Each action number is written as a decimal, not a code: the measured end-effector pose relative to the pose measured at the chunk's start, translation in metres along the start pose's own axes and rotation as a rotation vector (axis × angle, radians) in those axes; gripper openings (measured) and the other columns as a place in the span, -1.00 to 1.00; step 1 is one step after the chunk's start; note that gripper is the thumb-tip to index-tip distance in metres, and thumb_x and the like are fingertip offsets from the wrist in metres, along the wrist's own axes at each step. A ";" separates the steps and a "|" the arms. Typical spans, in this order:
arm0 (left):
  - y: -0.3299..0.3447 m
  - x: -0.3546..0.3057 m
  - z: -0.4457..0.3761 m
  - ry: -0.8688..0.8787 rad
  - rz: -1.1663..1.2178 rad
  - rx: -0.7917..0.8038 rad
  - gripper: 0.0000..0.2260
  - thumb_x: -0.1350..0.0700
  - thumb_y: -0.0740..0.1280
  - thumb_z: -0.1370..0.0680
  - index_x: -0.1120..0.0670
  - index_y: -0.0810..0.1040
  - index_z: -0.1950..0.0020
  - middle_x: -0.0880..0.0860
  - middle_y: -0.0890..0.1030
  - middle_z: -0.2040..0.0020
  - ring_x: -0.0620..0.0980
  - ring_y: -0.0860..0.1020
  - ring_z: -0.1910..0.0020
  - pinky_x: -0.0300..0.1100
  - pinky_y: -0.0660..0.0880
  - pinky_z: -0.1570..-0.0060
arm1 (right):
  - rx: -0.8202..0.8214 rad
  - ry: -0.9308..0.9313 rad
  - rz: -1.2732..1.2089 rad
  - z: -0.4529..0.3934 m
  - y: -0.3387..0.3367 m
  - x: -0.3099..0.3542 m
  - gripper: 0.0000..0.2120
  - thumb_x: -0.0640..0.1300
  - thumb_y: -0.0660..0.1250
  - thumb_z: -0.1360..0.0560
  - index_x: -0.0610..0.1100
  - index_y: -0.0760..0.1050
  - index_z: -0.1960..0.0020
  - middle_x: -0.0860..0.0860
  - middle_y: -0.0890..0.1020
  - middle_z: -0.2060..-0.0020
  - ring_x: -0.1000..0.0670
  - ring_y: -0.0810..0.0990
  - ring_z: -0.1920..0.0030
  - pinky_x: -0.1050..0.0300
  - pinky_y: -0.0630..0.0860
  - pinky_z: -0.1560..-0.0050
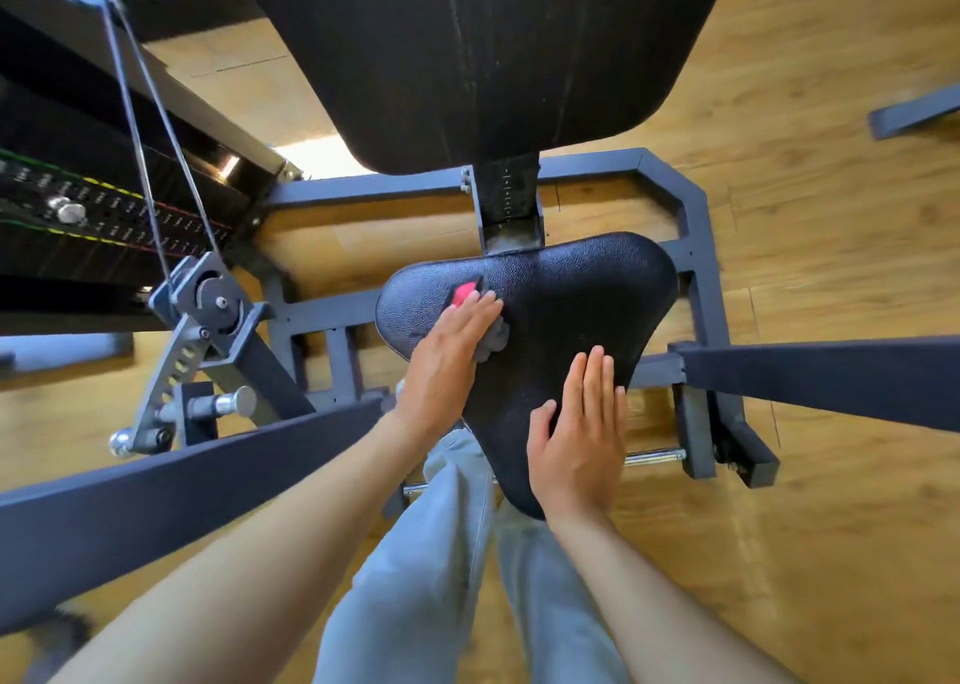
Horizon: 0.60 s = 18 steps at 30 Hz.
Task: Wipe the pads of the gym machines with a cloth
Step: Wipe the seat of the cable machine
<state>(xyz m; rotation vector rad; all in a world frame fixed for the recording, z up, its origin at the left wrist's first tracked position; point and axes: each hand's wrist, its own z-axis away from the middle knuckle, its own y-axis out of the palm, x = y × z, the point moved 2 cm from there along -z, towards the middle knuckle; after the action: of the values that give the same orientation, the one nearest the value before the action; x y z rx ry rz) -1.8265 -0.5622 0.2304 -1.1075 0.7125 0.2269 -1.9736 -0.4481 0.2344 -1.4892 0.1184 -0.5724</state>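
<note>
At the centre of the frame, the left hand (pixel 451 343) lies flat on the black seat pad (pixel 561 309), its fingers straight and together, pressing a grey cloth (pixel 496 337) with a red patch against the pad's left half; the cloth shows only at the fingertips and beside the palm. The right hand (pixel 579 434) rests lower right on the same pad, fingers straight and close together, holding nothing, apparently steadying the seat. The step in hand looks like wiping the seat surface. To do it well, the left palm should keep even pressure so the cloth does not bunch or slip out, sweep in overlapping passes from the narrow near end to the wide far edge, and run along the curved rim where grime tends to collect. The right hand would need to lift off so the area under it gets wiped too. The large back pad (pixel 483 54), in the upper middle of the frame, shows pale streaks and probably needs the cloth next. The grey machine frame (pixel 691 200) surrounds the seat over a wooden floor (pixel 831 246).
</note>
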 end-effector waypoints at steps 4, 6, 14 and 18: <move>-0.019 0.021 0.016 0.217 -0.101 0.156 -0.46 0.21 0.03 -0.56 0.14 0.45 -0.53 0.05 0.41 -0.56 0.03 0.33 -0.56 -0.15 0.20 -0.56 | 0.005 0.003 -0.018 0.000 -0.001 -0.001 -0.45 -0.10 0.10 -0.62 -0.27 0.32 -0.56 -0.17 0.28 -0.59 -0.14 0.22 -0.61 -0.13 0.20 -0.59; -0.029 0.033 0.006 0.244 -0.168 0.165 -0.47 0.16 0.03 -0.58 0.11 0.45 -0.54 0.01 0.40 -0.57 0.01 0.34 -0.56 -0.11 0.36 -0.45 | 0.029 -0.001 -0.007 -0.001 -0.001 -0.001 -0.44 -0.10 0.10 -0.62 -0.27 0.30 -0.58 -0.17 0.26 -0.60 -0.13 0.21 -0.62 -0.13 0.18 -0.59; -0.003 0.006 -0.007 -0.199 -0.001 -0.165 -0.54 0.16 0.06 -0.61 0.14 0.53 -0.45 0.14 0.50 -0.48 0.11 0.39 -0.52 0.01 0.34 -0.49 | 0.152 -0.032 0.080 -0.005 -0.005 0.003 -0.39 -0.05 0.04 -0.65 -0.23 0.12 -0.65 -0.13 0.12 -0.65 -0.10 0.04 -0.66 -0.13 0.05 -0.61; 0.010 -0.015 0.009 0.212 -0.044 0.117 -0.56 0.16 0.09 -0.65 0.15 0.48 -0.50 0.09 0.48 -0.50 0.08 0.36 -0.54 -0.14 0.24 -0.54 | 0.171 -0.040 0.108 -0.005 -0.005 0.003 -0.40 -0.07 0.00 -0.65 -0.23 0.08 -0.65 -0.14 0.09 -0.65 -0.11 0.02 -0.66 -0.14 0.04 -0.61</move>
<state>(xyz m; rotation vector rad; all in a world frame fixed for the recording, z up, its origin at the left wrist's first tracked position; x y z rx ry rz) -1.8392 -0.5471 0.2351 -1.0433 0.8776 0.0290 -1.9741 -0.4537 0.2394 -1.3186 0.1150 -0.4542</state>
